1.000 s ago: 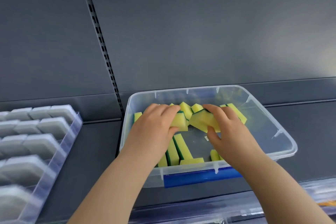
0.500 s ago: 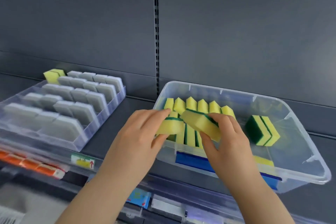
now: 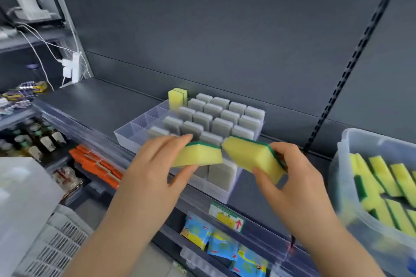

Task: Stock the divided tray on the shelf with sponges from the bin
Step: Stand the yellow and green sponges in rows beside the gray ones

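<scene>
Sponges [image 3: 198, 156] (yellow foam, green scrub face) — left hand [image 3: 155, 164] grips one, right hand [image 3: 292, 177] another.

The sponge [image 3: 198, 156] in my left hand [image 3: 153, 168] is yellow, green on top; the second sponge [image 3: 249, 155] in my right hand [image 3: 295, 182] matches. Beyond my grip, the pads [image 3: 221, 123] seem grey.

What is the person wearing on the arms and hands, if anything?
Nothing visible. The left hand and the right hand have no gloves, rings or watch, and both forearms are bare, with no sleeve in the frame.
</scene>
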A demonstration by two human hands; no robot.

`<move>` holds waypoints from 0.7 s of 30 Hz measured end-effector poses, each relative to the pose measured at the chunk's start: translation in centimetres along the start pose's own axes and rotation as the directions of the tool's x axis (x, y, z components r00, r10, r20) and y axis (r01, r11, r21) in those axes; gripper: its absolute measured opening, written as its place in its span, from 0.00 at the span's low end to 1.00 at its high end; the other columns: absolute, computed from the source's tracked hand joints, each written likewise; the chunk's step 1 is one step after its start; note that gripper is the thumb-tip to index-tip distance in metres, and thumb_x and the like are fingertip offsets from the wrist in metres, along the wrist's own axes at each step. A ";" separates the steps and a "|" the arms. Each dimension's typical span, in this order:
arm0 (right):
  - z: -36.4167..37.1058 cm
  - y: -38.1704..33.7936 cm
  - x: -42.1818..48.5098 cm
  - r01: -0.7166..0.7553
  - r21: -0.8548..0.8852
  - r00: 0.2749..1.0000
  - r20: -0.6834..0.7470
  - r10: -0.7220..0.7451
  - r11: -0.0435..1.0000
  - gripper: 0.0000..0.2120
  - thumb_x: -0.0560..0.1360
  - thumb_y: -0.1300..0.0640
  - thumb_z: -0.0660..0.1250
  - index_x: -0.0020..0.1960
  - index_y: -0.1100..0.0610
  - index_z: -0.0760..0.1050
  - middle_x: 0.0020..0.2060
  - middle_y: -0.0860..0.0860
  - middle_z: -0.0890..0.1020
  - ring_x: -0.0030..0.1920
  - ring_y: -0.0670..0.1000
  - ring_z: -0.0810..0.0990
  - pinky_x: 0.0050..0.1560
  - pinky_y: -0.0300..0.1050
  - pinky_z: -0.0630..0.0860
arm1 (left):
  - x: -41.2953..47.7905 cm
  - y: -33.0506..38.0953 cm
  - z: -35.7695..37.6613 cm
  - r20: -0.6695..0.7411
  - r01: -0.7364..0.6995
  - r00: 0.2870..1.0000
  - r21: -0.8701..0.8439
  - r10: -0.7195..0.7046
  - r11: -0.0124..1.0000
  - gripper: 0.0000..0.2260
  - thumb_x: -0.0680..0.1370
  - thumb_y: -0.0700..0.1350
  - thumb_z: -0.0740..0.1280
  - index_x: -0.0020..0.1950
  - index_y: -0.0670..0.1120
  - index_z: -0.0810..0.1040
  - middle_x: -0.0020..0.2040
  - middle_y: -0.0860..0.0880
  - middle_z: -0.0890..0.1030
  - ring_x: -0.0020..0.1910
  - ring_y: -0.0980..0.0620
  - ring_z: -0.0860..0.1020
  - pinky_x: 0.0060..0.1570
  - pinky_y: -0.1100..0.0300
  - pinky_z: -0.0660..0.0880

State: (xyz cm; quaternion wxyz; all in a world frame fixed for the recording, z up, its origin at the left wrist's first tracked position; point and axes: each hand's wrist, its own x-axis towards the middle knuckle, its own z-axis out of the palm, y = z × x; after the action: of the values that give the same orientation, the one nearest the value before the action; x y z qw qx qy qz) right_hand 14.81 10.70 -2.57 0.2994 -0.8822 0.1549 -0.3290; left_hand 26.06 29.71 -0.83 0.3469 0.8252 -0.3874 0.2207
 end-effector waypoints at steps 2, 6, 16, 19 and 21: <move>1.2 -1.5 1.4 -0.037 0.061 0.999 0.004 0.037 0.997 0.19 0.68 0.51 0.70 0.47 0.34 0.64 0.44 0.32 0.73 0.48 0.29 0.70 0.44 0.20 0.65 | 0.9 -2.5 -1.1 -0.002 -0.009 1.000 0.021 0.009 1.000 0.19 0.71 0.48 0.68 0.60 0.45 0.77 0.53 0.50 0.77 0.53 0.55 0.73 0.55 0.72 0.64; 6.3 -4.4 5.0 -0.029 0.065 0.998 -0.045 0.032 0.997 0.21 0.67 0.52 0.71 0.47 0.32 0.64 0.44 0.29 0.72 0.49 0.27 0.71 0.42 0.21 0.67 | 3.0 -9.7 -3.3 0.032 -0.006 0.999 0.007 0.005 1.000 0.19 0.71 0.48 0.68 0.61 0.46 0.77 0.54 0.50 0.77 0.53 0.56 0.73 0.56 0.71 0.64; 10.9 -5.5 16.2 -0.020 -0.086 0.999 -0.048 0.016 0.996 0.17 0.67 0.52 0.71 0.51 0.38 0.69 0.45 0.35 0.74 0.43 0.40 0.73 0.46 0.22 0.66 | 11.7 -20.5 -0.6 0.059 -0.082 0.995 -0.016 0.082 0.997 0.18 0.73 0.50 0.71 0.61 0.46 0.77 0.53 0.49 0.77 0.52 0.54 0.73 0.54 0.67 0.67; 12.4 -5.1 20.8 0.039 -0.162 0.997 -0.057 -0.049 0.986 0.16 0.67 0.56 0.72 0.54 0.51 0.75 0.45 0.46 0.73 0.43 0.43 0.71 0.48 0.23 0.66 | 14.5 -23.4 0.8 0.045 -0.122 0.992 0.002 0.121 0.993 0.18 0.72 0.47 0.72 0.60 0.45 0.77 0.53 0.49 0.77 0.51 0.54 0.73 0.53 0.68 0.66; 13.8 -4.9 23.6 0.059 -0.176 0.997 -0.036 -0.066 0.983 0.17 0.67 0.57 0.72 0.55 0.53 0.76 0.45 0.47 0.72 0.42 0.43 0.72 0.47 0.23 0.66 | 15.7 -25.1 1.5 0.059 -0.111 0.992 -0.006 0.111 0.994 0.18 0.71 0.48 0.73 0.60 0.47 0.77 0.53 0.52 0.76 0.50 0.55 0.73 0.52 0.70 0.66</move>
State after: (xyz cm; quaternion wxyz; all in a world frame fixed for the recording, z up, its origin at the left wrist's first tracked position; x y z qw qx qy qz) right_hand 41.81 9.29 3.65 0.2068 -0.9024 0.1617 -0.3417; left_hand 55.60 32.46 -1.98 0.3235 0.8081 -0.4431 0.2147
